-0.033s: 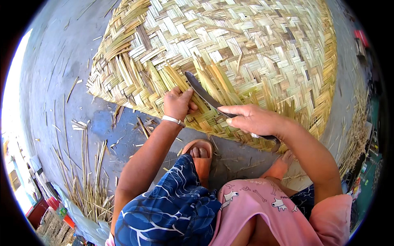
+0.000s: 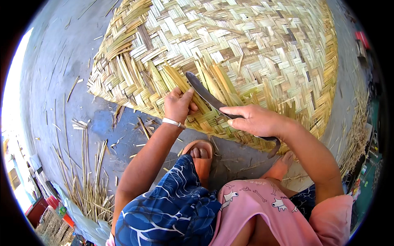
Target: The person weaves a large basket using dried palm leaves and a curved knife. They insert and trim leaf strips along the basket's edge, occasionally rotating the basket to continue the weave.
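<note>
A large woven mat (image 2: 262, 53) of pale and yellow-green flat strips lies on the floor, its bound edge toward me. Loose yellow strip ends (image 2: 219, 80) stick up near that edge. My left hand (image 2: 177, 105), with a white band at the wrist, is closed around a few yellow strips (image 2: 174, 76) at the mat's near edge. In my right hand (image 2: 258, 119) is a dark curved knife (image 2: 203, 91). Its blade slants over the strips, the rounded tip close to my left fingers. My right index finger stretches along it, and the hooked end shows below my palm.
Cut straw pieces (image 2: 92, 180) lie in a heap on the grey floor (image 2: 45, 82) at left. More dry stalks (image 2: 356, 127) lie at the far right. My sandalled foot (image 2: 200, 158) is just below the mat's edge, my other foot (image 2: 280, 168) further right.
The curved knife has shifted very slightly in my right hand's grip. My left hand stays in the same place on the strips.
</note>
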Action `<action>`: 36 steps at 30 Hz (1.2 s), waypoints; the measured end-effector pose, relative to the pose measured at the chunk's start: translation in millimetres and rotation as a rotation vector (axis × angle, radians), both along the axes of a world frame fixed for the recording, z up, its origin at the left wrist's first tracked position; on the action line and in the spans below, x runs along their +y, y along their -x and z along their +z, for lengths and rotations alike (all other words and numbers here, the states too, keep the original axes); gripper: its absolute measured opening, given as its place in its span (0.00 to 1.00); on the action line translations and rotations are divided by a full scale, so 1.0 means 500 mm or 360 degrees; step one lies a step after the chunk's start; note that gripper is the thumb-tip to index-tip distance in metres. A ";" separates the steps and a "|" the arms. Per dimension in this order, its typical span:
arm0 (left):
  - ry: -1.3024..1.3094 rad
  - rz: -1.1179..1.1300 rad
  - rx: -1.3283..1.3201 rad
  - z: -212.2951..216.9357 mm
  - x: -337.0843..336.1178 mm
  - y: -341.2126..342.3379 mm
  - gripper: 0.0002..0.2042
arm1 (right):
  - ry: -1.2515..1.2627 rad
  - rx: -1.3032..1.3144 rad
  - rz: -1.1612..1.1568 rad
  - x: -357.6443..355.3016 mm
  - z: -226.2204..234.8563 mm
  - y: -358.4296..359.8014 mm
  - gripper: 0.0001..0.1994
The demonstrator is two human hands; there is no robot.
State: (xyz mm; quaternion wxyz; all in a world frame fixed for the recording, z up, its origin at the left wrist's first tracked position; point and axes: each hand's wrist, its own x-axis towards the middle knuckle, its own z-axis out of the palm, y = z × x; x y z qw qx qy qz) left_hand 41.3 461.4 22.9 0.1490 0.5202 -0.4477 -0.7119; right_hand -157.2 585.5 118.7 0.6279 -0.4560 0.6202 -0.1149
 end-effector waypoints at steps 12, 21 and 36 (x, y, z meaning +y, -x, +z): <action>-0.0388 0.0152 0.0086 0.021 -0.039 -0.005 0.10 | -0.0188 0.0431 0.0304 -0.062 0.068 -0.026 0.26; -0.0293 0.0075 0.0104 0.019 -0.034 -0.006 0.12 | -0.0243 0.0439 0.0260 -0.058 0.063 -0.036 0.28; -0.0304 0.0109 0.0197 -0.002 -0.039 -0.029 0.12 | 0.0157 0.0900 0.0331 -0.039 -0.005 -0.084 0.19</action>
